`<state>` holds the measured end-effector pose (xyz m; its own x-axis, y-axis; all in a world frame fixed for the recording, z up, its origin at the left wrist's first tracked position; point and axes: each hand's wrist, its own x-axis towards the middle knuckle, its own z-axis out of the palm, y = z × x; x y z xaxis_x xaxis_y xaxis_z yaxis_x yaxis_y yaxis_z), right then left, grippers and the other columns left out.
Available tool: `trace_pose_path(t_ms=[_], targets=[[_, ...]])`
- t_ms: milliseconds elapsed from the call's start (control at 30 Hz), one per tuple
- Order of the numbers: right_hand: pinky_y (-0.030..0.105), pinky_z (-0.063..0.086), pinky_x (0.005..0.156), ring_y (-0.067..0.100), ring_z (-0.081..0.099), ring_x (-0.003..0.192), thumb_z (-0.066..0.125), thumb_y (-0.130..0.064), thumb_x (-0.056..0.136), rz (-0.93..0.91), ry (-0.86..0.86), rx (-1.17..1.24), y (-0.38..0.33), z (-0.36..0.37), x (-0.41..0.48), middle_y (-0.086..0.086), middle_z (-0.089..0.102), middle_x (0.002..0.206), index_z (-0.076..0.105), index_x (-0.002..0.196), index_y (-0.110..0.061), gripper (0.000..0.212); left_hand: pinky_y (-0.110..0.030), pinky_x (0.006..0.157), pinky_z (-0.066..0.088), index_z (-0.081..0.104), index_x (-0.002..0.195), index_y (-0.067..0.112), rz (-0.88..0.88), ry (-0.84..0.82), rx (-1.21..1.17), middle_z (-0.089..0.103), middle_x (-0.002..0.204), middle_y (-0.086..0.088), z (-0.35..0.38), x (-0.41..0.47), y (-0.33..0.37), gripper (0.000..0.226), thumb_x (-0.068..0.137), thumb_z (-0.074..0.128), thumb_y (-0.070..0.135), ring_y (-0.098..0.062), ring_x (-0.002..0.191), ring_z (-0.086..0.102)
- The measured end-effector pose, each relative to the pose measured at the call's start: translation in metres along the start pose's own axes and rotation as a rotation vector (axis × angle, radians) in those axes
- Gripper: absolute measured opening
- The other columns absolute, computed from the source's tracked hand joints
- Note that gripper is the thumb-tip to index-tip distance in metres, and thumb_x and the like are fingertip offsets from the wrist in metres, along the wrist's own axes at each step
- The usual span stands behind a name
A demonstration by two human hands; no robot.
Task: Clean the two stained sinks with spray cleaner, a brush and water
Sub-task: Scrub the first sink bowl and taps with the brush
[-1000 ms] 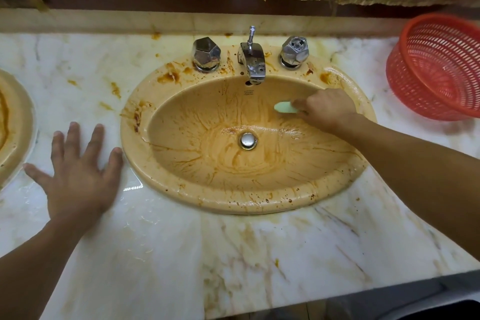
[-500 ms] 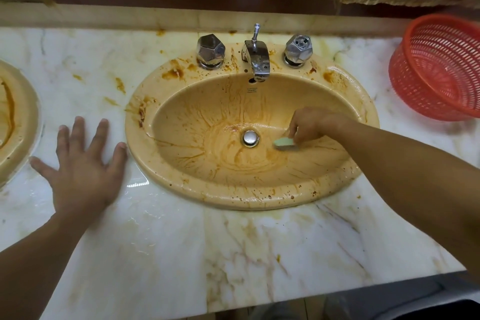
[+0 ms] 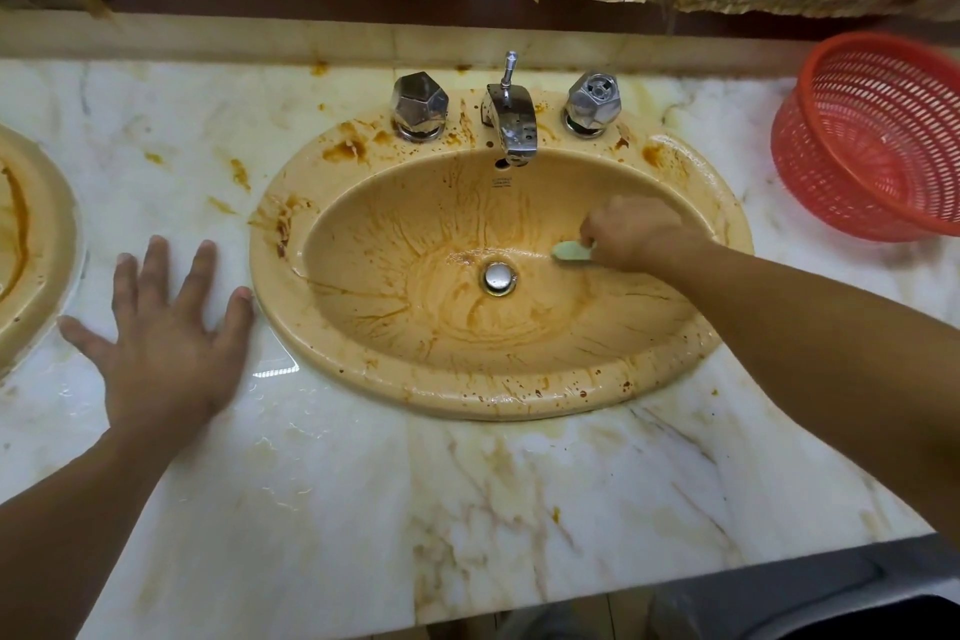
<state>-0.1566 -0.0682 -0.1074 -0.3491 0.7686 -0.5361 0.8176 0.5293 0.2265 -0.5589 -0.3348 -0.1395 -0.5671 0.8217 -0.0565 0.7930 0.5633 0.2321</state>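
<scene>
The right hand (image 3: 636, 231) reaches down inside the yellow sink (image 3: 467, 395), its grip clenched around a pale green brush (image 3: 571, 251). Only the brush's head shows, poking out of the fist. The handle is hidden in the palm, so the long axis seems to run roughly left to right, with the head pointing toward the drain (image 3: 498, 277). The head sits low on the right slope of the bowl, near the drain but not on it.

The left hand (image 3: 166, 338) holds nothing. It lies flat with fingers spread on the marble counter (image 3: 363, 509), its thumb just beside the sink's outer rim, apparently bracing. The right hand is therefore much the nearer one to the work.

From the brush, most of the brown streaking lies to the left and toward the near wall, fanning out from the drain. Thicker blotches sit on the back and left rim. Those directions are open for sweeping strokes. Toward the back, the faucet spout (image 3: 511, 125) overhangs the bowl and would limit a high stroke there. The right forearm crosses the near-right rim, which probably makes that patch awkward to reach without shifting the elbow.

The second sink (image 3: 31, 244) shows only as a stained edge at the far left, well apart from the brush, and it looks unscrubbed. A red basket (image 3: 878, 135) stands on the counter to the right. No spray bottle is in view, and no water is visibly running.
</scene>
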Motion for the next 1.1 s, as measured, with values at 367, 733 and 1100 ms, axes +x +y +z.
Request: trace_pose_path(t_ms=[367,733,1100], targets=[[0.030,0.053,0.066,0.012,0.058,0.075,0.075,-0.034,0.089,-0.071,-0.376,0.121,-0.004,-0.005,-0.014,-0.007,0.066,0.091,0.077,0.106,-0.029,0.018,-0.080,0.116,0.006,0.015,0.163,0.041,-0.005,0.006,-0.016,0.007,0.173,0.006,0.002,0.000,0.000,0.068,0.102,0.025,0.071,-0.016,0.159,0.001],[0.021,0.023,0.045,0.015,0.027,0.045,0.077,-0.034,0.090,-0.120,-0.771,0.412,0.012,-0.034,-0.041,-0.004,0.040,0.056,0.080,0.105,-0.031,0.015,-0.080,0.116,0.008,0.016,0.162,0.042,-0.011,-0.001,-0.027,0.006,0.173,0.007,0.004,0.001,-0.001,0.068,0.101,0.026,0.072,-0.016,0.159,0.001],[0.021,0.026,0.044,0.014,0.030,0.043,0.078,-0.032,0.090,-0.151,-0.692,0.481,-0.004,-0.030,-0.048,-0.004,0.043,0.057,0.080,0.105,-0.033,0.016,-0.077,0.118,0.015,0.005,0.159,0.050,0.000,-0.021,-0.079,0.002,0.171,0.011,0.012,0.007,-0.012,0.071,0.096,0.019,0.080,-0.018,0.159,-0.002]])
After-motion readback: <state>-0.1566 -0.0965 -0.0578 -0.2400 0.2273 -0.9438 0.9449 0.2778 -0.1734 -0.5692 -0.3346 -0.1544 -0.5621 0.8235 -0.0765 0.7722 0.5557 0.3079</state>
